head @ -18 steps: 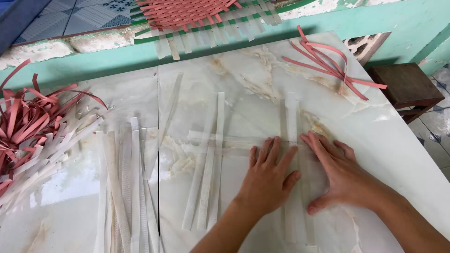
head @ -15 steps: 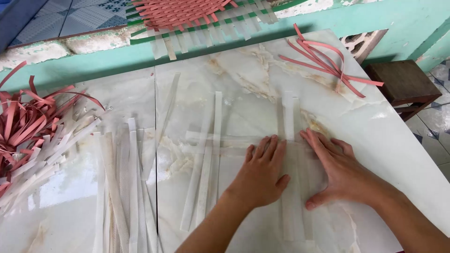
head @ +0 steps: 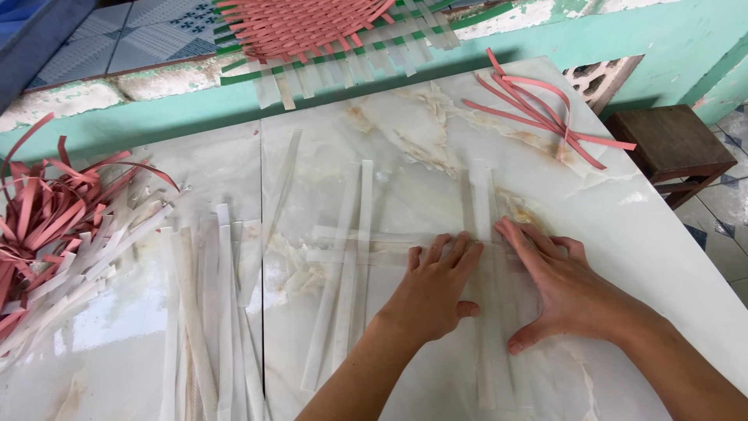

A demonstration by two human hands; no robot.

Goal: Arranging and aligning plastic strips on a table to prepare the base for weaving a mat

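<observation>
Both hands lie flat, palms down, on the marble table (head: 623, 226), side by side and almost touching at the thumbs. Left hand (head: 433, 288) has its fingers together and stretched forward, pressing on the crossing white strips (head: 405, 245) that lie sideways across the slab; its forearm comes up from the bottom edge at a slant. Right hand (head: 557, 284) is spread a little wider, thumb stuck out toward the near edge, fingertips resting at the foot of the pair of upright white strips (head: 483, 203) that run away from the person. Neither hand pinches anything; both simply hold the strips down, though whether the right palm covers a strip is hard to say, the strips being nearly see-through. Just left of the hands, another pair of long white strips (head: 347, 273) crosses the sideways ones. Farther left lies a loose pile of white strips (head: 206, 312), and beyond it a heap of pink strips (head: 39, 218). A few pink strips (head: 538, 109) sit at the far right corner, well apart, and a woven mat (head: 312, 31) lies past the table's far edge. A brown stool (head: 670, 144) stands to the right.
</observation>
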